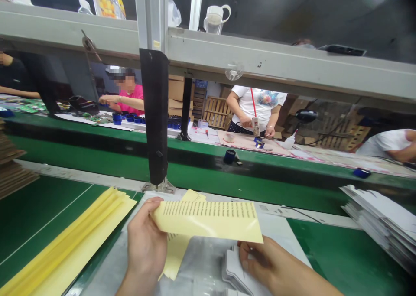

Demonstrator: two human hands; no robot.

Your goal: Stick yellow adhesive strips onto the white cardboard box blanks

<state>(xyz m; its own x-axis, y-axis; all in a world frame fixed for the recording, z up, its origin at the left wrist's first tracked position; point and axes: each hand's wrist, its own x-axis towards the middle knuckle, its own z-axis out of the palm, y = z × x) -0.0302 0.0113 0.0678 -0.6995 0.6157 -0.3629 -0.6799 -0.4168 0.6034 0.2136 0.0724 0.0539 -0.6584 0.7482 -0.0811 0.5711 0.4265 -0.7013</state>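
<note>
Centrally, yellow sheet (208,222): held raised over the grey work surface (286,235), lined with rows of dark print, probably lifted for easy sight and handling.
Left hand (147,239): closed in a thumb-and-finger pinch on the sheet's left end, likely to leave the remaining length uncovered.
Right hand (264,259): just below the sheet's right corner, with fingers curled nearly together at the white card pieces (232,265); cannot tell whether pinching one.
Lower yellow sheets (177,257): lying under the raised one, partly hidden by it.
Yellow stack (74,239): layered lengthwise at the left, seemingly placed for the left hand's reach.
White stack (383,222): piled at the right, perhaps for similar convenience.
Green tabletop (328,252): visible either side of the grey surface.
Green belt (201,174): stretching across beyond, with a dark blue cylinder (229,156) on its far side.
Overhead shelf (292,57): crossing above, bearing a lidded clear cup (214,18).
Room: busy beyond the belt, with a co-worker in pink (131,94), another in white (256,105), and wooden pallets (216,112) behind.
</note>
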